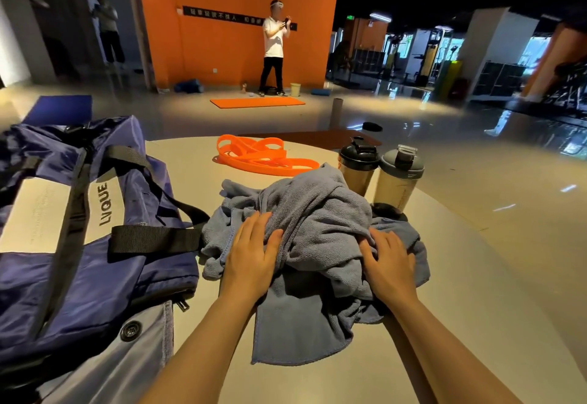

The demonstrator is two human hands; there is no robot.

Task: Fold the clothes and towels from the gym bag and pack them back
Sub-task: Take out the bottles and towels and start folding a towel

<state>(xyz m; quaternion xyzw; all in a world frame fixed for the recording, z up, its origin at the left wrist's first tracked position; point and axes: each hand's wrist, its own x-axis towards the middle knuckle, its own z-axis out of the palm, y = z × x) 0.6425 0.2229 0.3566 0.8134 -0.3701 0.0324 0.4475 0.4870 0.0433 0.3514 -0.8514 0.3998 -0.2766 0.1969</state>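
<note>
Towel (317, 229), blue-grey, crumpled in a heap at centre of the pale round bench (476, 276), one flat corner hanging toward 6 o'clock. Left hand (251, 263) lies palm-down on the heap's 9 o'clock side, fingers (254, 229) straight and spread, pressing the cloth, gripping nothing. Right hand (389, 263) lies flat on the 3 o'clock side, fingers (371, 244) extended and a little apart, also just resting on the fabric. Gym bag (79, 229), navy with black straps and white "LVQUE" panel, sits at 9 o'clock, touching the towel's edge. Grey garment with a black button (130, 330) sticks out under the bag at 7 o'clock. Orange resistance bands (260, 157) lie at 12 o'clock, apart from the towel. Two shaker bottles (378, 174) stand upright side by side at 1 o'clock, just beside the heap. A person in a white shirt (272, 47) stands far back by the orange wall.
</note>
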